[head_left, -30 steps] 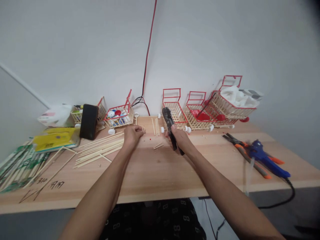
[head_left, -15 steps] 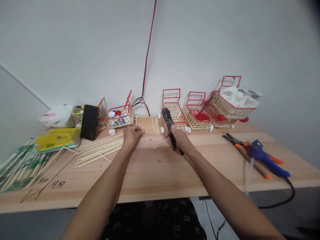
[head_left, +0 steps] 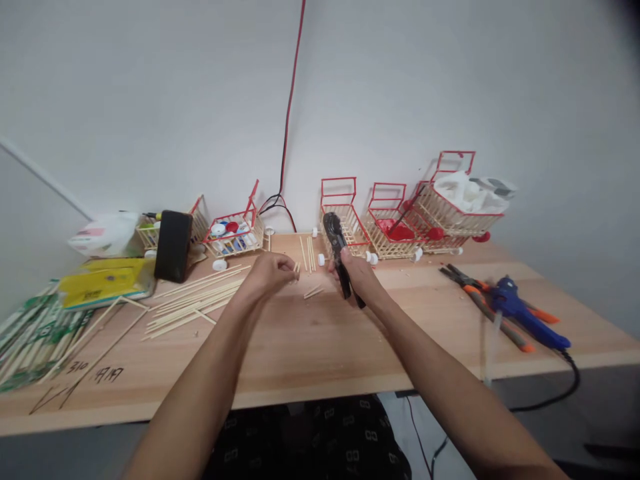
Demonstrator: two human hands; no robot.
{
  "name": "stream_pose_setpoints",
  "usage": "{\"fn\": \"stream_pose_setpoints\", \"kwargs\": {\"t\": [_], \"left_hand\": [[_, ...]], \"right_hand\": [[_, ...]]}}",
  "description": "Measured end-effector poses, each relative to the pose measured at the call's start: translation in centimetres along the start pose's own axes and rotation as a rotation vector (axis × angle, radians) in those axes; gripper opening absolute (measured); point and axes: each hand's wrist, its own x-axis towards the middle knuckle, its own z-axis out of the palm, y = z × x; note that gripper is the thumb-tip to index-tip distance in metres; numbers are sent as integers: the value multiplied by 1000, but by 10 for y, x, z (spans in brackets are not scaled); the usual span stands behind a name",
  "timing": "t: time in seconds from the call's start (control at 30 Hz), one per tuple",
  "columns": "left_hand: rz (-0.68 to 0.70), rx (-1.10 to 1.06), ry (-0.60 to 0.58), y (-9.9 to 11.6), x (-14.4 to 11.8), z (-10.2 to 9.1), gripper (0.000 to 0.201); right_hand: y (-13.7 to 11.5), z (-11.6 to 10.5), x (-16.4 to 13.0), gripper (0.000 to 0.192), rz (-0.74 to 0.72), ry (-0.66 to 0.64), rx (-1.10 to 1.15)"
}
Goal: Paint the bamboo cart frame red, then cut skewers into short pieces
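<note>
Over the middle of the table, my left hand (head_left: 273, 272) is closed in a pinch on short wooden sticks (head_left: 298, 267), whose tips stick up past the fingers. My right hand (head_left: 359, 273) grips black pliers (head_left: 336, 241), head pointing up and away; their handles come out below the palm. Between the hands lie a few cut stick pieces (head_left: 313, 291), and behind them a row of short sticks (head_left: 309, 253). Long bare sticks (head_left: 193, 307) are spread left of my left hand. A small stick-built cart with a red handle (head_left: 339, 193) stands behind the pliers.
More stick carts (head_left: 393, 230) line the wall, one (head_left: 233, 233) holding bottle caps. To the right lie orange-handled pliers (head_left: 475, 300) and a blue glue gun (head_left: 525, 313) with its cord. A phone (head_left: 173, 245), yellow pack (head_left: 107, 283) and packaged sticks (head_left: 45, 333) are left.
My left hand has moved slightly right, toward the pliers, with the short sticks lifted in its fingers. The right hand keeps its grip on the pliers. The view has shifted a little.
</note>
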Motion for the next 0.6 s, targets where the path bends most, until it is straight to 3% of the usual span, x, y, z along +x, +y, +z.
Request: {"fn": "stream_pose_setpoints", "kwargs": {"t": [0.17, 0.6], "left_hand": [[113, 263, -60, 11, -4, 20, 12], [108, 347, -55, 14, -8, 32, 13]], "right_hand": [[3, -1, 1, 67, 4, 2, 13], [6, 0, 2, 67, 57, 3, 41]]}}
